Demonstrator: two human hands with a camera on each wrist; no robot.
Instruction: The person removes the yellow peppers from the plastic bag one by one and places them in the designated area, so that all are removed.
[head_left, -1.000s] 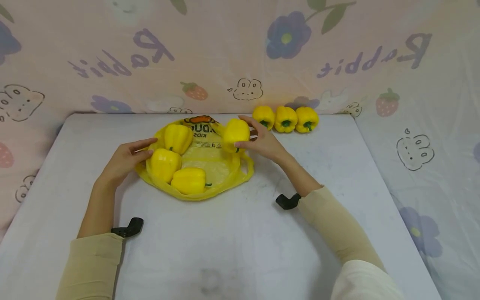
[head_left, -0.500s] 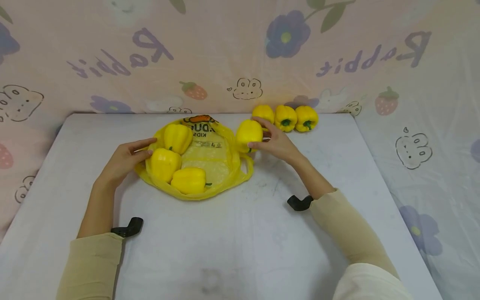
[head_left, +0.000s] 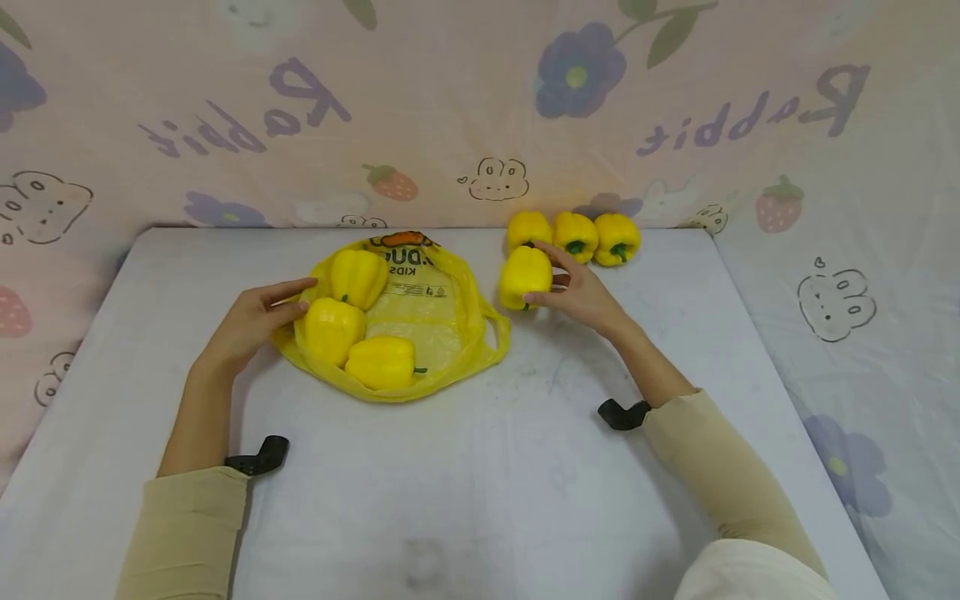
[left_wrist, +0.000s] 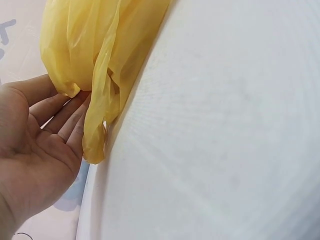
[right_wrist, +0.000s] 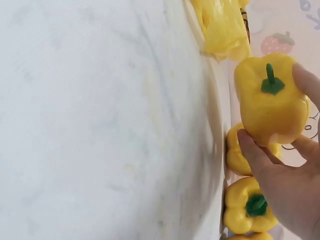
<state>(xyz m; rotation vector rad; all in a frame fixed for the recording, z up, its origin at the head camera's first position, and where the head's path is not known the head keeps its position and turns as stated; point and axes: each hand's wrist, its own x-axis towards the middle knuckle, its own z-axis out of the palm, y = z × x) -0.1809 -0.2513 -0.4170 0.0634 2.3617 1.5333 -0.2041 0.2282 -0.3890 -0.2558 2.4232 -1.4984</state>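
In the head view a yellow plastic bag (head_left: 483,350) lies spread on the table with its mouth open. Inside it are three yellow bell peppers, at the back (head_left: 358,279), left (head_left: 333,332) and front (head_left: 381,362). My left hand (head_left: 251,325) holds the bag's left rim; in the left wrist view some fingertips are hidden behind the yellow film. To the right of the bag, my right hand (head_left: 581,292) grips another yellow bell pepper (head_left: 525,277) between thumb and fingers. The right wrist view shows this pepper's green stem (right_wrist: 271,82) and a row of peppers behind it.
Three more yellow bell peppers stand in a row at the table's back edge, left (head_left: 529,227), middle (head_left: 576,236) and right (head_left: 617,239). A printed cloth (head_left: 420,108) hangs behind the white table (head_left: 450,500). A bag handle (head_left: 498,333) sticks out rightward.
My right hand has carried its bell pepper rightward, from over the bag's right rim to beside the bag, in front of the back row. My left hand has stayed at the bag's rim.
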